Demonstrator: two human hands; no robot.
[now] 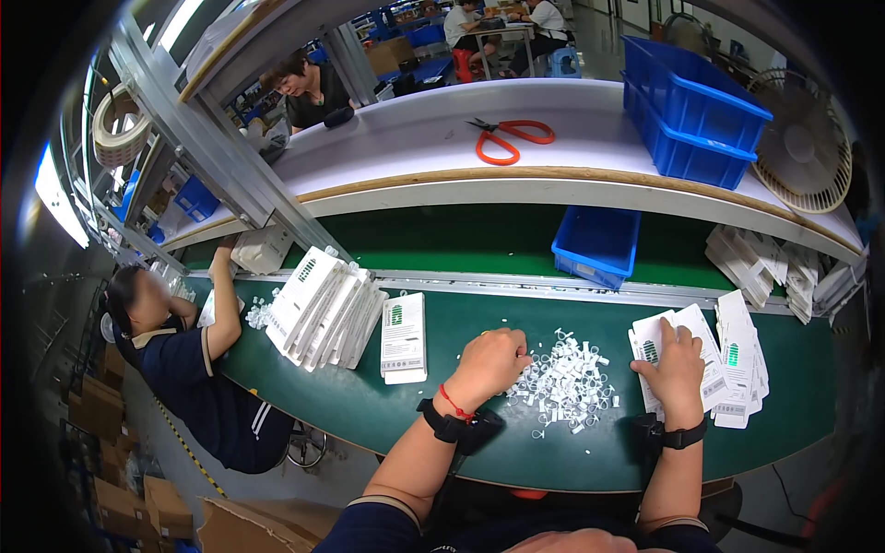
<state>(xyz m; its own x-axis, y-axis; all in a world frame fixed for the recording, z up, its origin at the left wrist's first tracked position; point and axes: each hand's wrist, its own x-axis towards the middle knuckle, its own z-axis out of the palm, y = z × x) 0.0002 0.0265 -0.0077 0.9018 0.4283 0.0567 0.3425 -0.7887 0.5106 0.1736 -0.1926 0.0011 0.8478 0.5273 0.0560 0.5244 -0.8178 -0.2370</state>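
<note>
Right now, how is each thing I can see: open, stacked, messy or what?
Small white pieces, loosely heaped
Left hand, curled at the heap's left edge
White packages, overlapping
Right hand, spread on them
Tall package stack, slanting
Lone package, lying flat
Red-handled cutters, handles apart
Shelf bins, stacked
Lower blue bin, open-topped
Fan, spinning or still: unclear

The wearer's two hands (487,369), one red-handled cutter (496,127), two stacked bins (721,118) show.

on the table (544,465), heaped pieces (567,382) are flanked by the left hand (490,367) and, atop packages (649,346), the right hand (675,369); farther left, a package stack (323,313) is placed. behind, scissors (496,127) and bins (705,120) are borne by a shelf (406,138).
</note>
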